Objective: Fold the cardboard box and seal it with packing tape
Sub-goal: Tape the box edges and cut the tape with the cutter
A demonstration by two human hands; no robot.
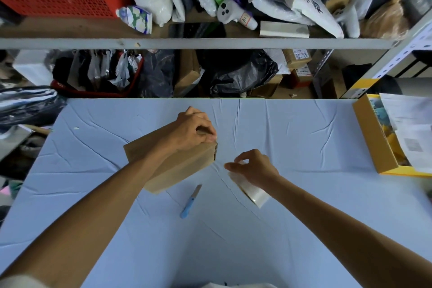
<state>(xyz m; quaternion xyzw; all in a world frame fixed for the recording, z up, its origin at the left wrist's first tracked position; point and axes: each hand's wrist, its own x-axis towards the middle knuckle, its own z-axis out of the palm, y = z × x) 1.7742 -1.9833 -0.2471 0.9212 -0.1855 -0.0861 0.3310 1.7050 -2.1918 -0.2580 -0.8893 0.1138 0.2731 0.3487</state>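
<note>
Cardboard box: the cardboard box (177, 166) is lying near the middle of the table (304, 142), turned at an angle to the table's edges, with its long side running from the near left up toward the far right. Its right end is showing a dark gap along the edge.
Left hand: the left hand (194, 128) is resting on top of the box at its far right end, fingers curled and gripping the top edge there, thumb pressing against the fingertips. Whether anything thin is being pinched between them cannot be told.
Right hand: the right hand (254, 166) is gripping the tape roll (252, 192), fingers curling round its upper part, just beside the box's right end but apart from it.
Tape roll: the clear roll is hanging tilted below the right hand, over the table's middle; whether it is touching the cloth cannot be told.
Knife: a blue-handled knife (190, 202) is lying on the cloth just nearer than the box, blade pointing toward the far edge.
Table: a creased pale blue cloth is covering it.
Right edge: an open carton (371, 135) is sitting at the table's far right corner, holding printed papers (411, 128).
Behind: a shelf rack (187, 43) is standing past the far edge, carrying bags, parcels, a red basket (60, 2) and a white controller (233, 15).
</note>
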